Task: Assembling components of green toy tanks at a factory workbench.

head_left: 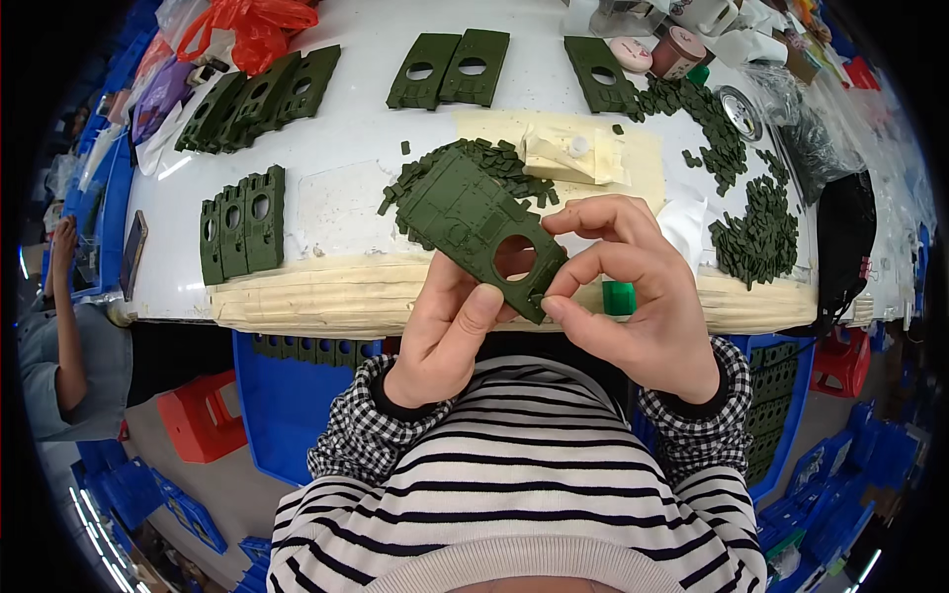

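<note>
A dark green plastic model tank hull [484, 222] with a round hole is tilted above the table's near edge. My left hand [442, 331] is closed on it from below, its thumb pressed on the near end. At the hull's near right corner, the thumb and index finger of my right hand [633, 296] are pinched together. Whatever sits between those fingertips is too small and covered to make out. Behind the hull lies a heap of small green plastic pieces [484, 158], partly hidden by it.
Similar hulls stand in groups: left [233, 222], far left [259, 99], far middle [474, 67] and far right [601, 74]. Loose green pieces [756, 232] spread along the right. A pale block [573, 153] lies behind my right hand. Blue trays [297, 405] flank my lap; a person's arm [69, 336] shows left.
</note>
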